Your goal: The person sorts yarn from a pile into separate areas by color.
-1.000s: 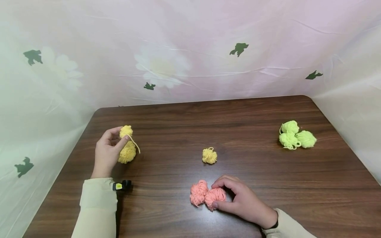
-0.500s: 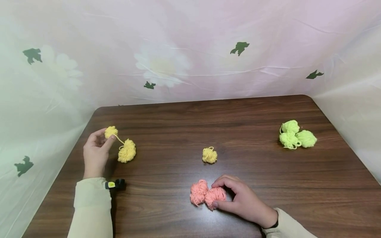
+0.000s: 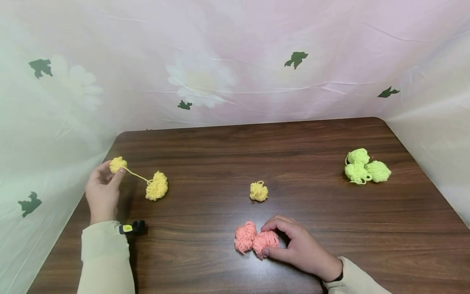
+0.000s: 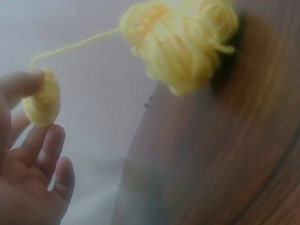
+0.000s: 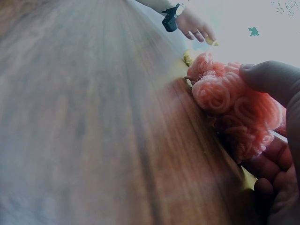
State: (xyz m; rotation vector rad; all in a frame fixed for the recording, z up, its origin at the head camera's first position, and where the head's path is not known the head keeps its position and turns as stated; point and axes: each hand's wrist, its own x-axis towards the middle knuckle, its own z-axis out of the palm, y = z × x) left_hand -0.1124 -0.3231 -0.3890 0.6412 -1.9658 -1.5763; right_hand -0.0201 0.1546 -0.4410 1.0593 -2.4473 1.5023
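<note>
My left hand (image 3: 103,192) pinches a small yellow yarn ball (image 3: 118,164) between thumb and fingers, above the left side of the table. A strand of yarn (image 4: 79,44) runs from that ball to a larger yellow yarn bundle (image 3: 157,186) resting on the wood. At the front middle, my right hand (image 3: 299,247) grips the right one of two coral-pink yarn balls (image 3: 267,242), thumb on the near side and fingers on the far side. The other coral ball (image 3: 244,237) lies against it on the left.
A small yellow yarn ball (image 3: 258,191) sits alone mid-table, beyond the coral pair. Three lime-green yarn balls (image 3: 359,166) cluster at the right. Pale printed cloth (image 3: 235,61) hangs behind and beside the brown wooden table (image 3: 205,159).
My left hand has drawn the small yellow ball leftward, away from the larger bundle, and the strand between them has stretched out longer. The right hand stays in place on the coral ball.
</note>
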